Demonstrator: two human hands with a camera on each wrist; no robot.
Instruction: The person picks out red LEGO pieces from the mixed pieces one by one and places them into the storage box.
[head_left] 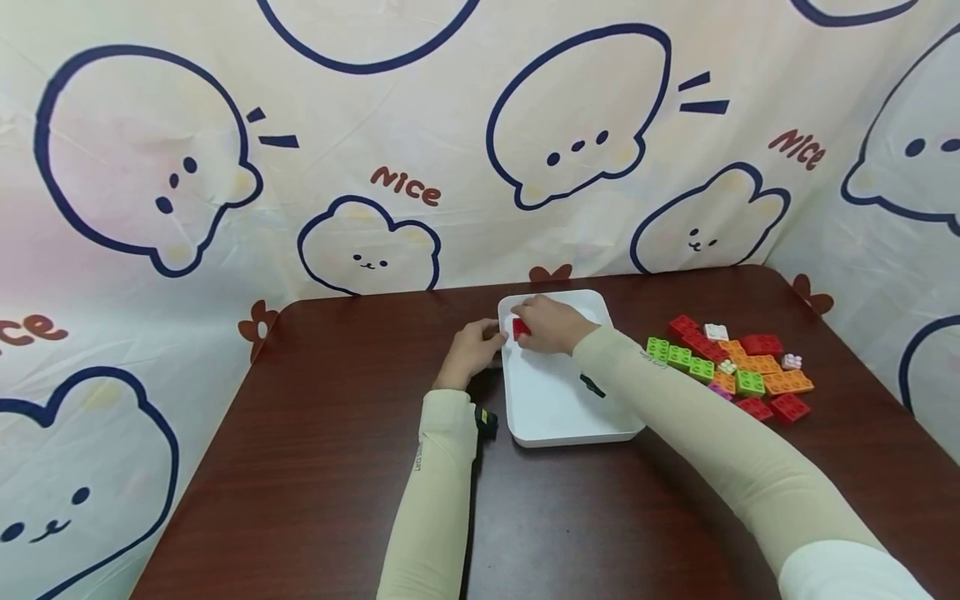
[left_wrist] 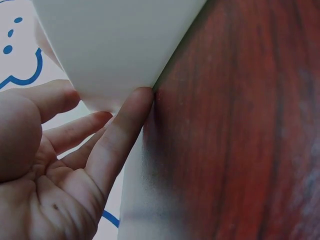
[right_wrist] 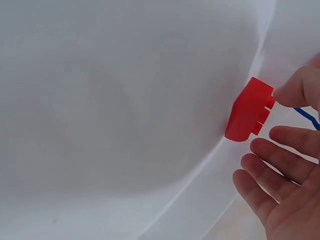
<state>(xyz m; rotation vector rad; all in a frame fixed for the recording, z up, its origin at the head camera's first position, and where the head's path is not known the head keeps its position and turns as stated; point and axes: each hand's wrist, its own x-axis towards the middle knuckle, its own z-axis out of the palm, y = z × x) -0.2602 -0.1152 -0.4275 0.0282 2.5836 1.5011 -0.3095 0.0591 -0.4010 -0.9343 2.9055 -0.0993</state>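
The white tray [head_left: 555, 417] lies on the table. At its left side my left hand [head_left: 471, 350] touches the outer wall near a corner; in the left wrist view, the fairly straight fingers [left_wrist: 107, 150] and thumb meet the tray wall [left_wrist: 115, 50]. Over the tray's far left part, my right hand [head_left: 553, 323] is beside a red toy brick [head_left: 521, 328]. In the right wrist view this brick [right_wrist: 248, 111] sits tilted by the tray's inner edge, studs toward the hand. The right thumb [right_wrist: 300, 90] is at its studs, while the other fingers are spread, apart from it.
To the right of the tray lies a cluster of loose toy bricks: green [head_left: 679, 357], red [head_left: 790, 407], orange [head_left: 788, 382], white [head_left: 716, 332] and a purple one. A patterned cloth [head_left: 465, 208] hangs behind the dark wooden table [head_left: 315, 467].
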